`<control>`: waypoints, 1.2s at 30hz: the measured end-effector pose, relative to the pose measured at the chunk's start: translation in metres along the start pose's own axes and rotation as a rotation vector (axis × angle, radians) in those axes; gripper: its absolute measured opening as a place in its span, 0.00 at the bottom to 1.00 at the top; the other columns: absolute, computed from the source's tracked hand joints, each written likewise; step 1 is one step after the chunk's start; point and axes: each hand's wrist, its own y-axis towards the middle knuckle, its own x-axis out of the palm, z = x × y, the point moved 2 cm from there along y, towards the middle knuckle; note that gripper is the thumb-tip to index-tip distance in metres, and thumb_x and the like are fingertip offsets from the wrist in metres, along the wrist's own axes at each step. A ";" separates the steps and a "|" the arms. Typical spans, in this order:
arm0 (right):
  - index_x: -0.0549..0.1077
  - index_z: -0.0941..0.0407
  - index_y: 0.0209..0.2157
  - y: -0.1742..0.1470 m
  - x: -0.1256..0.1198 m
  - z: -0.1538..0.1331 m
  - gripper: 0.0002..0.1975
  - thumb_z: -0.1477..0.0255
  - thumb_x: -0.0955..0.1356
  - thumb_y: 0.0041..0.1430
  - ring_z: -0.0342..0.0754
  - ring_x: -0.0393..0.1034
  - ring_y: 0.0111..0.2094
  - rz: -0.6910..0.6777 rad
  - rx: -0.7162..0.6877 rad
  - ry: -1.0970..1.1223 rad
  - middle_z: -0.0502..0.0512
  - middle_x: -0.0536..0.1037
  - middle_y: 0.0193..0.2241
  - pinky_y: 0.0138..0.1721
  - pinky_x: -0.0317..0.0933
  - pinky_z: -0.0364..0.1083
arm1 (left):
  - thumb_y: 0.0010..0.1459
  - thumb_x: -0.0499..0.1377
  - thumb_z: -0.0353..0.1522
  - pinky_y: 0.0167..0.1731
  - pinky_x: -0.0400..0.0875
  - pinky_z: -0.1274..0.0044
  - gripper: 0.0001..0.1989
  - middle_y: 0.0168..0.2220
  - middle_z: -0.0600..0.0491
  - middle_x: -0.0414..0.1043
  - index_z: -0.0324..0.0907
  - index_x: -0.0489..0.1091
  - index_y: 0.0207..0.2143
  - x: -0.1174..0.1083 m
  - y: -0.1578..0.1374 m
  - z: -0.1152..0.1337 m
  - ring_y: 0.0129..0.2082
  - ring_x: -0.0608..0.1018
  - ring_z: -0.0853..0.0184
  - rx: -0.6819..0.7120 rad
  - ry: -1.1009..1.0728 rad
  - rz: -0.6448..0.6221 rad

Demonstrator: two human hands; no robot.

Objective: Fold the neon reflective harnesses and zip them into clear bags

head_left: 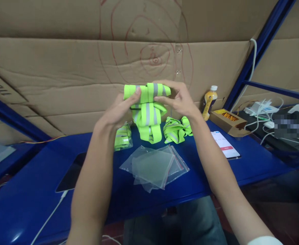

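Note:
Between both hands, raised above the blue table, is a neon-yellow reflective strap (149, 117) with silver-grey stripes, partly folded, its loops hanging down. My left hand (122, 107) pinches the left end, thumb on the front. My right hand (177, 97) grips the right end, fingers closed around the folded band. Beneath them lie several clear zip bags (153, 166), overlapping. A bagged bundle of the same yellow strap (123, 137) rests behind my left forearm. Loose crumpled straps (174, 130) lie near my right wrist.
On the blue table (93, 211) are a dark phone (72, 173) with a white cable at left and a lit phone (226, 144) at right. A juice bottle (210, 102) and an open cardboard box (228, 120) stand back right. A cardboard wall (62, 71) rises behind.

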 end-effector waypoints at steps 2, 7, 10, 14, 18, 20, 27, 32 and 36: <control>0.83 0.54 0.54 -0.001 -0.003 -0.003 0.25 0.53 0.78 0.62 0.59 0.78 0.60 0.031 -0.023 -0.014 0.59 0.84 0.56 0.67 0.68 0.61 | 0.54 0.76 0.54 0.46 0.87 0.67 0.28 0.41 0.47 0.86 0.43 0.81 0.45 0.009 0.000 0.001 0.51 0.87 0.49 0.007 -0.043 -0.008; 0.84 0.51 0.55 -0.004 -0.007 -0.011 0.19 0.59 0.74 0.67 0.61 0.77 0.62 0.033 -0.027 -0.143 0.58 0.84 0.57 0.69 0.67 0.62 | 0.56 0.74 0.54 0.44 0.87 0.65 0.26 0.39 0.45 0.85 0.41 0.79 0.40 0.017 0.004 0.009 0.52 0.86 0.45 -0.073 -0.106 -0.009; 0.83 0.49 0.57 -0.003 -0.002 -0.015 0.17 0.66 0.71 0.69 0.59 0.75 0.65 -0.048 -0.090 -0.210 0.55 0.84 0.59 0.71 0.64 0.62 | 0.54 0.76 0.46 0.43 0.87 0.65 0.20 0.36 0.44 0.84 0.40 0.79 0.36 0.010 0.006 0.011 0.49 0.87 0.46 -0.115 -0.121 0.018; 0.81 0.48 0.61 -0.002 0.003 -0.015 0.22 0.65 0.70 0.67 0.60 0.69 0.71 -0.176 -0.083 -0.154 0.55 0.76 0.69 0.72 0.61 0.65 | 0.43 0.79 0.31 0.41 0.86 0.69 0.18 0.36 0.46 0.85 0.39 0.81 0.37 -0.002 0.003 0.013 0.41 0.87 0.53 -0.073 -0.037 0.072; 0.76 0.50 0.66 -0.003 -0.003 -0.010 0.31 0.54 0.74 0.65 0.59 0.66 0.72 -0.195 -0.019 -0.059 0.59 0.71 0.72 0.73 0.60 0.62 | 0.38 0.82 0.31 0.35 0.83 0.71 0.27 0.39 0.49 0.85 0.43 0.83 0.43 -0.004 -0.004 0.016 0.38 0.86 0.56 -0.033 0.090 0.076; 0.76 0.51 0.64 -0.004 -0.007 -0.006 0.32 0.50 0.75 0.65 0.58 0.70 0.68 -0.217 0.046 -0.069 0.60 0.75 0.69 0.72 0.62 0.61 | 0.39 0.82 0.33 0.35 0.81 0.73 0.27 0.41 0.50 0.84 0.45 0.83 0.45 -0.002 -0.007 0.018 0.40 0.85 0.58 0.043 0.189 0.049; 0.75 0.55 0.59 -0.008 -0.004 0.004 0.34 0.43 0.72 0.65 0.58 0.73 0.61 -0.370 0.133 0.022 0.61 0.79 0.62 0.68 0.67 0.60 | 0.49 0.79 0.41 0.38 0.73 0.74 0.23 0.42 0.53 0.81 0.47 0.81 0.46 0.009 -0.006 0.017 0.42 0.81 0.61 0.284 0.404 -0.003; 0.72 0.53 0.61 -0.004 0.017 0.005 0.35 0.40 0.68 0.67 0.57 0.68 0.68 -0.249 0.114 0.060 0.61 0.76 0.65 0.74 0.61 0.58 | 0.66 0.65 0.57 0.42 0.66 0.69 0.24 0.40 0.54 0.77 0.46 0.74 0.39 0.022 -0.003 0.011 0.49 0.77 0.61 0.463 0.383 0.230; 0.71 0.52 0.61 -0.004 0.026 0.004 0.36 0.39 0.68 0.67 0.56 0.67 0.68 -0.174 0.150 0.018 0.60 0.77 0.63 0.75 0.59 0.57 | 0.69 0.58 0.61 0.44 0.67 0.68 0.29 0.41 0.54 0.79 0.45 0.71 0.35 0.029 0.000 0.004 0.56 0.78 0.57 0.490 0.373 0.336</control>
